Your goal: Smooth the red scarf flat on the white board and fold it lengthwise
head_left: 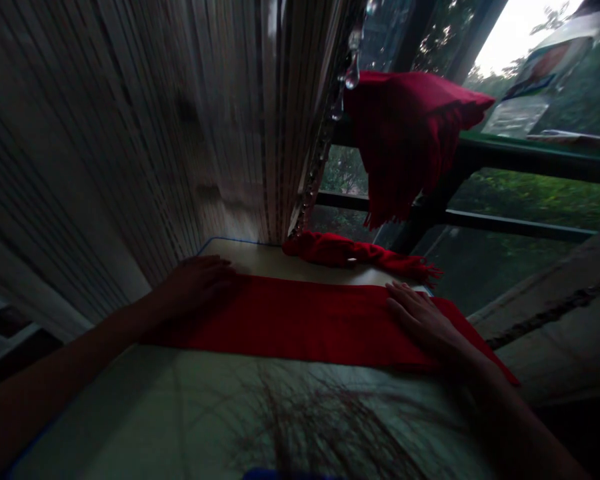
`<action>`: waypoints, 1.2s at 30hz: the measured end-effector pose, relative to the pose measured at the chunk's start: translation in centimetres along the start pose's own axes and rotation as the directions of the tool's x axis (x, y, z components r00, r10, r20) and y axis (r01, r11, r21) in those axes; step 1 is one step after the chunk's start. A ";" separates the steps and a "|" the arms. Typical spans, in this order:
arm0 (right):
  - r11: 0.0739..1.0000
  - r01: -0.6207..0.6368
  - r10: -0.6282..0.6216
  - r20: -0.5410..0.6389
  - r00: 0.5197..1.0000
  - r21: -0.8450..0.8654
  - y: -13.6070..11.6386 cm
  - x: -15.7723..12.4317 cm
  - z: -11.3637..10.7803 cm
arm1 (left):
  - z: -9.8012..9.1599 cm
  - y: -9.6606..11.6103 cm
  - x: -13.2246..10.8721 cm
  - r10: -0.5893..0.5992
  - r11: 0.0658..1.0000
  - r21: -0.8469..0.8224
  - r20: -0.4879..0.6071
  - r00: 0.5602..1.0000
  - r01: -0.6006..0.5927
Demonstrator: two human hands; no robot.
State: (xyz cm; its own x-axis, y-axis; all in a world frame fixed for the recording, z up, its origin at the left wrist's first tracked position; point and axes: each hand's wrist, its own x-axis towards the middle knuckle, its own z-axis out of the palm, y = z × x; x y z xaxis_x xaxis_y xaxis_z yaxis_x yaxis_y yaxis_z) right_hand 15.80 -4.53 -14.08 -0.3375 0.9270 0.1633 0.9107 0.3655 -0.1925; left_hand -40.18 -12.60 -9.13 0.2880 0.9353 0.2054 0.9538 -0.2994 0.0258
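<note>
1. Find the long red cloth (300, 320) lying flat across the pale table (205, 393), under and between both hands.
2. Note the left hand (203, 280) palm down at the left end, seemingly with fingers extended; too dark to tell exactly how far apart.
3. Note the right hand (420, 313) palm down near the right end, with fingers straight and fairly close together, pinching nothing.
4. Could ruck up in the middle if pushed inward from both ends, or skew if pulled unevenly.
5. Could slip off at the right, given a corner seeming to reach the table's edge or overhang it; hard to tell which.
6. Could bunch against the crumpled red scarf (350, 252) just beyond if shoved away.
7. Could trail loose dark hair (325, 427) onto the cloth by leaning lower.
8. Could tangle in the string curtain (145, 120) by reaching farther left.
9. Could miss creases in such dim light.
</note>
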 end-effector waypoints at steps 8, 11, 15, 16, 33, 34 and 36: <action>1.000 -0.007 0.007 0.009 1.000 0.010 -0.1 0.1 -0.3 | 0.7 0.3 -2.3 -0.177 0.982 -0.019 0.256 0.950 0.188; 1.000 0.004 -0.004 -0.002 1.000 0.017 0.2 0.1 -0.1 | 0.5 0.3 -2.2 -0.173 0.984 0.004 0.259 0.950 0.178; 1.000 0.001 -0.001 0.010 1.000 0.009 0.4 0.0 -0.1 | 0.4 0.5 -2.3 -0.162 0.986 0.013 0.262 0.951 0.164; 1.000 -0.001 0.001 0.013 1.000 0.008 0.4 0.0 -0.2 | 0.4 0.5 -2.3 -0.161 0.987 0.019 0.263 0.951 0.162; 1.000 -0.014 0.014 0.039 0.999 0.001 -0.6 -0.2 -0.8 | 1.0 0.1 -2.9 -0.136 0.991 0.015 0.239 0.962 0.136; 1.000 -0.015 0.015 0.048 0.999 -0.001 -0.7 -0.2 -0.9 | 1.0 0.2 -3.0 -0.133 0.991 0.018 0.239 0.962 0.132; 1.000 -0.014 0.014 0.058 0.998 -0.001 -0.7 -0.2 -1.0 | 0.8 0.4 -3.0 -0.134 0.991 0.030 0.246 0.960 0.130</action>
State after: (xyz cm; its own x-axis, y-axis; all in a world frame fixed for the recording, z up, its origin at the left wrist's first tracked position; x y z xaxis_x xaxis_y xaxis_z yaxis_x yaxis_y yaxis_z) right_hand 15.44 -5.06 -13.03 -0.3380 0.9354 0.1039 0.9155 0.3524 -0.1940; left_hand -40.58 -15.43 -10.49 0.1698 0.9844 -0.0467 0.9854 -0.1689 0.0227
